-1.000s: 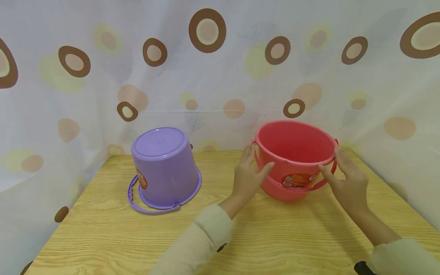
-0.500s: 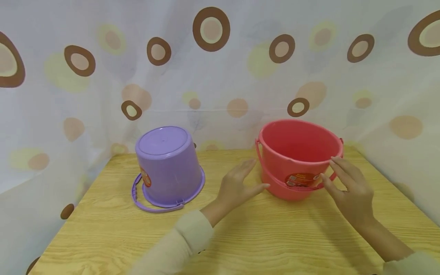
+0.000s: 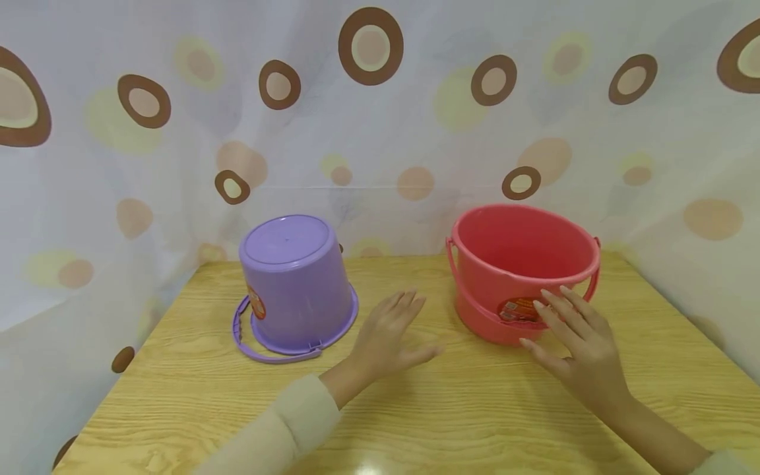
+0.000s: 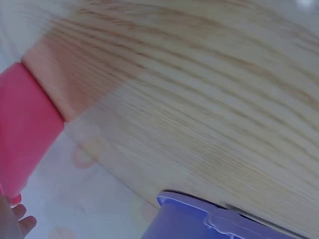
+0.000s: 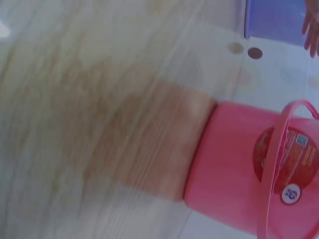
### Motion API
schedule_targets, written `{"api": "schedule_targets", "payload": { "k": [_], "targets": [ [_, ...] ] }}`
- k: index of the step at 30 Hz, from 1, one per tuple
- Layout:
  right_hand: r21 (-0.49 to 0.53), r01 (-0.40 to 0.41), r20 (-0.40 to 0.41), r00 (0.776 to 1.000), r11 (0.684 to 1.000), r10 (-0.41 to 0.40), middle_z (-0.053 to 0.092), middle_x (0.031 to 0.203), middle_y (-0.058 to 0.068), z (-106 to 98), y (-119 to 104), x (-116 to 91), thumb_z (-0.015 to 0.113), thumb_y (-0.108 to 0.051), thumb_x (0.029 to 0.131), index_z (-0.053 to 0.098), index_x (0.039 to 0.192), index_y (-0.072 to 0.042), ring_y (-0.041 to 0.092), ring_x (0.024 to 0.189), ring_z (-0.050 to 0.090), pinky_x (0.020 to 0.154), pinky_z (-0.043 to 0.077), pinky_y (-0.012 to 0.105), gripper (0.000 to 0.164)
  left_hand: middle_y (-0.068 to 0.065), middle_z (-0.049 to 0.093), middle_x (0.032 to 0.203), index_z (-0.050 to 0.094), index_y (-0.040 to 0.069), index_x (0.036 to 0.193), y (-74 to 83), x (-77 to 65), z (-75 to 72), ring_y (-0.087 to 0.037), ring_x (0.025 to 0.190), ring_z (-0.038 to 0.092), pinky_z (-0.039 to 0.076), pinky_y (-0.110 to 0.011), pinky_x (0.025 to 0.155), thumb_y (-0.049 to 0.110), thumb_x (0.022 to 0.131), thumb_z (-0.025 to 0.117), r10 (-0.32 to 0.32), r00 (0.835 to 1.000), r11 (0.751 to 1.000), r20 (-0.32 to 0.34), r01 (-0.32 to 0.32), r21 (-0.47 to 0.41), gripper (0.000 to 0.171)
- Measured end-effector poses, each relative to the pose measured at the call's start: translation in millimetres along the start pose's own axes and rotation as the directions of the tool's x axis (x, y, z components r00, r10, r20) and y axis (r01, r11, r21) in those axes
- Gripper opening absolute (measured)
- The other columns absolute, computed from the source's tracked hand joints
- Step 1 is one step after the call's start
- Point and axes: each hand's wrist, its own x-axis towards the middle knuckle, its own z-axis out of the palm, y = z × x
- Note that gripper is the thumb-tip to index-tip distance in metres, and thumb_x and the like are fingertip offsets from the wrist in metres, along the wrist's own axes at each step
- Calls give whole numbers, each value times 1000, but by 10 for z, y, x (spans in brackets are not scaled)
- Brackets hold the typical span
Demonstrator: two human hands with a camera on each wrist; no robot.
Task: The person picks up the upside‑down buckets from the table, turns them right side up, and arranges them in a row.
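Note:
A red bucket (image 3: 495, 290) stands upright at the back right of the table, its handle hanging down across the front label. To its left a purple bucket (image 3: 297, 290) rests upside down, with its handle (image 3: 276, 359) lying on the tabletop. My left hand (image 3: 386, 343) hovers between the two buckets, fingers extended and thumb apart, holding nothing. In front of the red bucket is my right hand (image 3: 584, 356), fingers spread and nothing in its grasp; whether a fingertip touches the bucket I cannot tell. The right wrist view shows the red bucket's label (image 5: 294, 159) behind its handle.
The buckets stand on a wood-grain table (image 3: 415, 422). A pale curtain (image 3: 380, 132) with brown rings and pastel dots hangs behind the table and along both sides.
Both hands have come off the red bucket's sides. The left hand has moved left and toward me; the right has drawn back toward me. The red bucket stays standing.

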Motion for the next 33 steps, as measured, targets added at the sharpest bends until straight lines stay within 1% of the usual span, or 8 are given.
{"api": "schedule_targets", "payload": {
  "k": [4, 8, 11, 15, 21, 27, 30, 33],
  "targets": [
    [8, 23, 27, 999, 1000, -23, 67, 102, 23, 49, -82, -39, 54, -51, 88, 67, 98, 6, 38, 113, 53, 112, 30, 27, 59, -21, 44, 140, 45, 3, 136, -11, -92, -56, -37, 129, 44, 40, -46, 105, 57, 73, 67, -23, 992, 999, 126, 19, 32, 86],
    [33, 27, 94, 995, 999, -30, 63, 121, 14, 111, -176, -116, 53, -52, 88, 65, 106, 6, 36, 117, 49, 113, 27, 29, 62, -23, 28, 149, 34, 4, 143, -19, -200, -92, -40, 136, 30, 33, -50, 109, 61, 74, 64, -66, 967, 997, 245, 56, 51, 95],
    [43, 22, 170, 985, 999, -30, 54, 135, 7, 152, -250, -191, 50, -56, 88, 61, 113, 7, 31, 126, 44, 115, 23, 29, 68, -23, 18, 152, 26, 5, 146, -28, -287, -116, -40, 139, 23, 27, -52, 111, 63, 74, 63, -97, 947, 995, 306, 89, 40, 100],
    [51, -11, 285, 958, 999, -4, 42, 145, 1, 190, -345, -257, 46, -61, 87, 53, 125, 5, 22, 137, 33, 117, 18, 26, 77, -25, 11, 153, 21, 3, 147, -47, -399, -136, -43, 140, 16, 23, -54, 112, 63, 75, 62, -102, 930, 995, 353, 92, 45, 102],
    [34, -93, 448, 892, 995, 68, 25, 153, -7, 242, -473, -241, 38, -68, 85, 43, 137, -1, 16, 143, 20, 116, 6, 16, 85, -26, 3, 153, 18, 2, 147, -76, -544, -178, -44, 141, 6, 20, -53, 114, 66, 75, 59, -144, 890, 990, 433, 128, 67, 105],
    [25, -158, 549, 827, 987, 118, 18, 155, -3, 315, -567, -194, 40, -70, 83, 36, 141, -3, 16, 145, 13, 112, 0, 10, 89, -26, 0, 153, 9, 3, 149, -119, -674, -221, -44, 141, 3, 16, -55, 114, 67, 77, 56, -201, 849, 978, 488, 202, 51, 107],
    [2, -201, 599, 784, 980, 160, 19, 155, 2, 371, -596, -196, 49, -68, 80, 32, 144, -6, 18, 145, 11, 116, 20, 28, 91, -25, 1, 154, 12, 2, 148, -148, -739, -235, -43, 142, 5, 14, -54, 115, 69, 77, 53, -226, 840, 972, 494, 228, 56, 106],
    [2, -269, 667, 718, 963, 199, 19, 155, 8, 442, -624, -192, 60, -61, 77, 26, 147, -8, 22, 145, 9, 105, 37, 50, 94, -26, 8, 153, 18, -2, 146, -189, -823, -265, -43, 142, 8, 16, -55, 114, 69, 78, 51, -241, 834, 967, 496, 251, 48, 104]
  ]
}}
